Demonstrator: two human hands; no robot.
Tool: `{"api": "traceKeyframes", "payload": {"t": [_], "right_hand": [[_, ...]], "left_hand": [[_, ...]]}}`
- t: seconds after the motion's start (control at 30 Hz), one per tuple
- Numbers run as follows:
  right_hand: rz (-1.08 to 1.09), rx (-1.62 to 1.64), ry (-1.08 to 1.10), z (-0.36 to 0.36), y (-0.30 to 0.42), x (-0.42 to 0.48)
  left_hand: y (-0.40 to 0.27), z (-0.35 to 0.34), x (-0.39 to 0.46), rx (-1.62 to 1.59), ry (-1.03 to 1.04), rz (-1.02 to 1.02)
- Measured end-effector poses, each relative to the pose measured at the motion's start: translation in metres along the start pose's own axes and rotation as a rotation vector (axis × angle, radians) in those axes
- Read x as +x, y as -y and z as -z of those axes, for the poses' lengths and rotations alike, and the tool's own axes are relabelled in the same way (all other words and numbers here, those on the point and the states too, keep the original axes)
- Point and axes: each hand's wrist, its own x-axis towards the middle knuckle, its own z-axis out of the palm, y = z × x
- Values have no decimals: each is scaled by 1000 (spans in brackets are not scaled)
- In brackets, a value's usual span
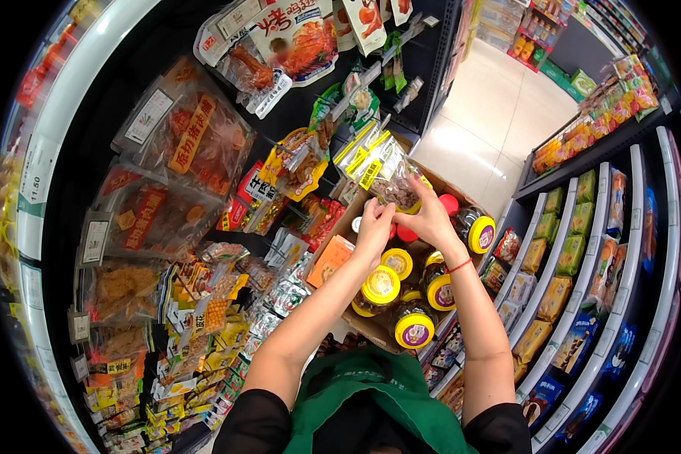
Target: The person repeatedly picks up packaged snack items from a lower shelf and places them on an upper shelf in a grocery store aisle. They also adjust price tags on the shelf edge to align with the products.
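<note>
A clear plastic snack bag [394,179] with a yellow printed label and brown pieces inside is in front of me, close to similar bags with yellow top edges [356,148]. My right hand [429,215] grips its lower right side, thumb and fingers spread around it. At the bag's bottom corner, the fingertips of my left hand [374,227] pinch together beside my right thumb. Below both hands stands a cardboard box [383,337] holding several jars with yellow lids [381,285], and red lids [448,204] show partly behind my right hand.
Bagged snacks [204,125] hang from hooks on the dark rack at left. An orange carton [330,261] sits at the box's left side. Shelves with packaged biscuits [550,298] line the right. Pale floor tiles [465,125] run ahead.
</note>
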Motion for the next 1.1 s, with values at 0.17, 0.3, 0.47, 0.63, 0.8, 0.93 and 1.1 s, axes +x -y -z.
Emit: {"api": "traceKeyframes", "payload": {"t": [0.17, 0.3, 0.47, 0.63, 0.8, 0.93, 1.1], "right_hand": [[-54, -31, -101, -3, -15, 18], [-161, 14, -74, 2, -10, 32], [-160, -126, -120, -6, -23, 33], [-201, -69, -68, 3, -10, 25], [-98, 93, -138, 24, 28, -5], [-12, 304, -142, 29, 71, -41], [73, 331, -138, 10, 127, -95]], "left_hand": [[16, 8, 14, 28, 13, -23], [19, 16, 18, 15, 72, 29], [23, 14, 18, 4, 37, 8], [9, 16, 3, -6, 9, -80], [-16, 30, -39, 87, 43, -214], [-29, 57, -76, 94, 95, -391], [-33, 105, -134, 90, 78, -564]]}}
